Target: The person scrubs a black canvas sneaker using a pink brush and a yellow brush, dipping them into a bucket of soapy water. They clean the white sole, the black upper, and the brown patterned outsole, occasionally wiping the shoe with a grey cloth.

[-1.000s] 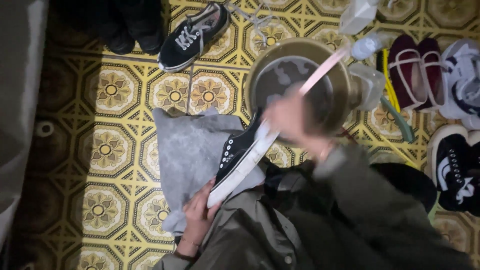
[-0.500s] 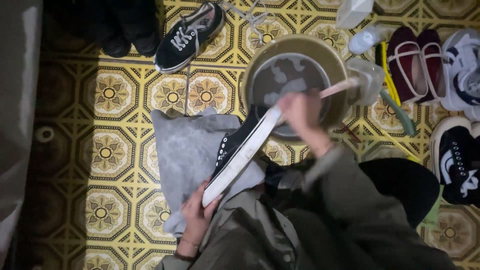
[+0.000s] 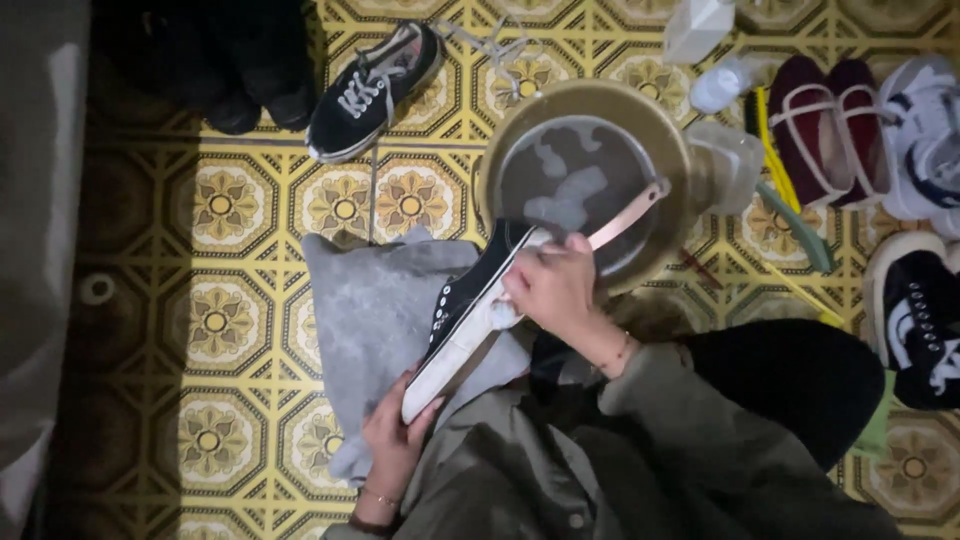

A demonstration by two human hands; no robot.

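I hold a black canvas sneaker (image 3: 462, 308) with a white rubber sole on its side over a grey cloth (image 3: 375, 320). My left hand (image 3: 393, 440) grips its heel end at the bottom. My right hand (image 3: 553, 285) holds a pink-handled brush (image 3: 625, 215) and presses it against the sole near the toe. The toe reaches the rim of a round metal basin (image 3: 672, 160) with soapy water in it.
The floor is yellow patterned tile. Another black sneaker (image 3: 372, 92) with white laces lies at the top. Maroon shoes (image 3: 825, 125), white sneakers (image 3: 925, 135) and a black-and-white sneaker (image 3: 915, 320) sit at the right. Plastic bottles (image 3: 700, 30) stand beyond the basin. A yellow and a green brush (image 3: 790, 205) lie beside it.
My right hand with the brush has moved down and left from over the basin onto the sneaker's sole. The sneaker has stayed in my left hand.
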